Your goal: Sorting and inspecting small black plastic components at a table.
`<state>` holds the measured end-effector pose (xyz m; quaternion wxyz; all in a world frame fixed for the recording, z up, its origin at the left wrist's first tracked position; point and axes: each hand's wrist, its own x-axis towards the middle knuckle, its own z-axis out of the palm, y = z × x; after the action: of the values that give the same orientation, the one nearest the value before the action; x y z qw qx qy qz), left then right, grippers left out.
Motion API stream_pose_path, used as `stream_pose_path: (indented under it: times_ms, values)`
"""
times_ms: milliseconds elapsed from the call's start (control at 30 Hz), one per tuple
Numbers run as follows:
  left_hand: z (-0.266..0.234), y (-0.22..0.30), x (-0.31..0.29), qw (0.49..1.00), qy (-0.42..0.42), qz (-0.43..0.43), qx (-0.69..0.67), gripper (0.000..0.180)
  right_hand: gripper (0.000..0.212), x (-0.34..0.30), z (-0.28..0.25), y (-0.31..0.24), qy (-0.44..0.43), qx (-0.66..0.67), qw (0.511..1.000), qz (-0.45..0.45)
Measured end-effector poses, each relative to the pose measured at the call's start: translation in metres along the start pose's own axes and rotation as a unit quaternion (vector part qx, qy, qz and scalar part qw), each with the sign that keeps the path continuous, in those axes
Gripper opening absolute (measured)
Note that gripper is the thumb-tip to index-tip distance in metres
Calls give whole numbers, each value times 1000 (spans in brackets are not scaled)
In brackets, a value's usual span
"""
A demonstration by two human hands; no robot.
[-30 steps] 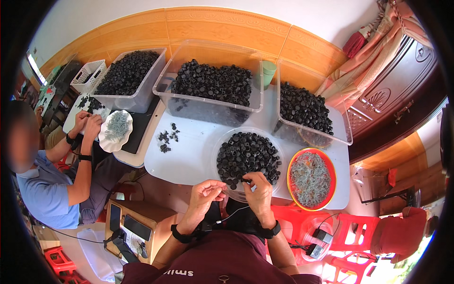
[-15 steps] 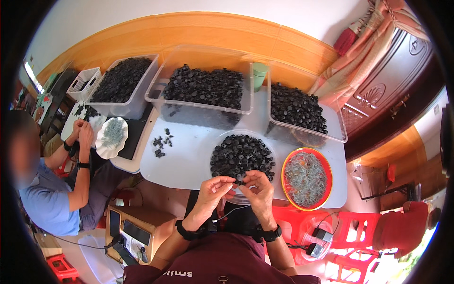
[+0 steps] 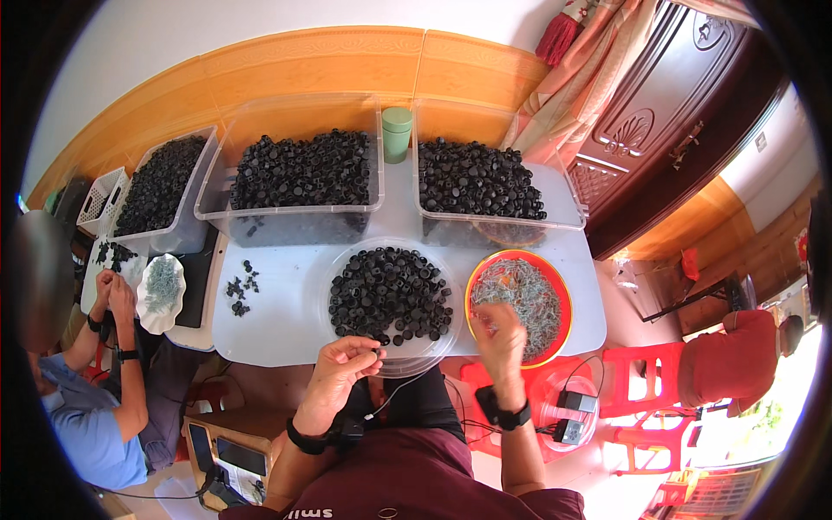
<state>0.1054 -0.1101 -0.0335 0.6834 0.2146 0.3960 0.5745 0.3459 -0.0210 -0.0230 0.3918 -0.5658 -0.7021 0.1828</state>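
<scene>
My left hand (image 3: 340, 374) is closed, thumb and fingertips pinching a small black plastic part (image 3: 380, 351) at the near rim of a clear round tray (image 3: 445, 347). Loose black round caps (image 3: 386, 290) are heaped in that tray. To the right, my right hand (image 3: 503, 338) hovers over the near left side of a red bowl with a yellow rim (image 3: 565, 322). Thin silvery pieces, like fine springs or wires (image 3: 533, 299), fill the bowl. The fingers of this hand look bent and slightly smeared, so anything between them is hidden.
Clear bins (image 3: 295, 212) of black parts line the back of the white table (image 3: 277, 334), with a green cup (image 3: 397, 134) between two. Several small black pieces (image 3: 243, 286) lie left of the tray. At left, another person (image 3: 95, 390) works beside a white scalloped dish (image 3: 160, 322).
My hands have parted: the right has moved right to the red bowl, while the left keeps its pinch near the tray. The whole view has shifted, with things now lying further left.
</scene>
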Motion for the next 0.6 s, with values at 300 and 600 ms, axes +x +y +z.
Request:
stream_pose_path:
  times_ms: [300, 600]
  values:
    - [-1, -6, 0, 1000, -2, -7, 6, 13, 16, 9, -16, 40, 6, -78, 996, 33]
    - [-2, -8, -2, 1000, -1, -8, 3, 15, 12, 10, -20, 50, 58, -18, 997, 38]
